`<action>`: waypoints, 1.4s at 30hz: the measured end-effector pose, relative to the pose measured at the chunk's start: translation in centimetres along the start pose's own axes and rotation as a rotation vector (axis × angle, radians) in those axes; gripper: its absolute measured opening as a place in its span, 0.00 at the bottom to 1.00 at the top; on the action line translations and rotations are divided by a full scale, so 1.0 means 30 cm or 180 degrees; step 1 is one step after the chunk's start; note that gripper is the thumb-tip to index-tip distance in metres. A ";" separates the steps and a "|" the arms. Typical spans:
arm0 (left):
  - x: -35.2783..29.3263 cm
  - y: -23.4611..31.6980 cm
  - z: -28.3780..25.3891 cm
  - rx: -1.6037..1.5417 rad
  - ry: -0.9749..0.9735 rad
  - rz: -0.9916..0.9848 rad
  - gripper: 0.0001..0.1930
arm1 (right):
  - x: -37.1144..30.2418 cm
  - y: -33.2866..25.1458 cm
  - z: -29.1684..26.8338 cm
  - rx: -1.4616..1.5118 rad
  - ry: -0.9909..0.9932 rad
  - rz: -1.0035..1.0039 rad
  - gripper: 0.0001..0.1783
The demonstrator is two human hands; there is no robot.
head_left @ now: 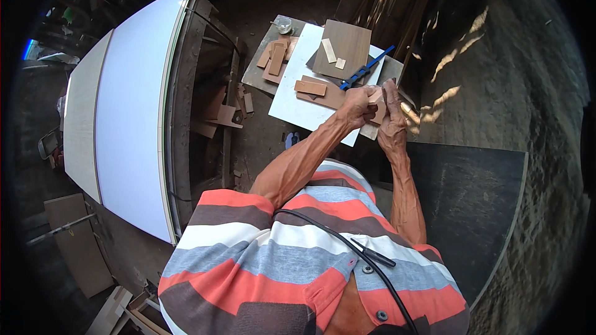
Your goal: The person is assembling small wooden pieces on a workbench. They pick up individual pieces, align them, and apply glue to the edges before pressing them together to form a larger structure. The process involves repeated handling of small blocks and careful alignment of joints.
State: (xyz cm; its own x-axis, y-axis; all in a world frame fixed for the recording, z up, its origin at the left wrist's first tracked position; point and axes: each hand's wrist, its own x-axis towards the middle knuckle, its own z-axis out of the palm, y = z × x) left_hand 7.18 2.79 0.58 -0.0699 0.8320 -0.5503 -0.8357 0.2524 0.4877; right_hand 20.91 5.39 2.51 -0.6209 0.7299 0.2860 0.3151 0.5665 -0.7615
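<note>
Both hands meet over the near right part of a white board [287, 100]. My left hand [360, 107] is closed, its fingers curled around a small pale wood piece [377, 95]. On the other side of that piece, my right hand [393, 125] presses against it with long, close-together fingers; their tips look dark. Just beyond the hands lies a blue bar clamp [367, 69], slanting across a brown wood panel [347, 37]. Two pale wood strips [328, 50] rest on the panel. Left of my left hand, a small orange-brown block [310, 88] sits on a flat brown piece.
More brown wood pieces [273, 62] and a clear container [282, 23] stand at the table's far left. A large white sheet [133, 105] fills the left side. To the right are a dark panel [459, 211] and a rough wall. Offcuts [225, 115] lie beneath the sheet's bench.
</note>
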 end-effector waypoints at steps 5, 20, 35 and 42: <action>0.011 -0.002 -0.029 -0.0069 0.0359 0.0028 0.14 | 0.011 0.004 -0.022 -0.0249 -0.0051 0.0014 0.36; -0.024 -0.024 -0.003 -0.0155 0.0132 -0.0049 0.12 | -0.013 0.109 0.010 -0.0004 0.0327 0.0373 0.38; -0.004 -0.030 -0.074 0.0753 0.0042 0.0777 0.16 | -0.048 0.092 0.053 -0.0086 -0.0068 0.0474 0.39; 0.011 -0.036 -0.152 0.1750 0.0639 0.1628 0.15 | -0.030 0.127 0.017 0.0692 0.0073 0.1293 0.37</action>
State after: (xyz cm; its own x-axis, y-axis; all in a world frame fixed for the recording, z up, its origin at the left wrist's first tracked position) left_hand 5.58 0.54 -3.21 -0.5154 0.8188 -0.2528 -0.2864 0.1134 0.9514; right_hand 22.29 6.70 -0.94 -0.4614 0.8858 -0.0498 0.3702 0.1412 -0.9182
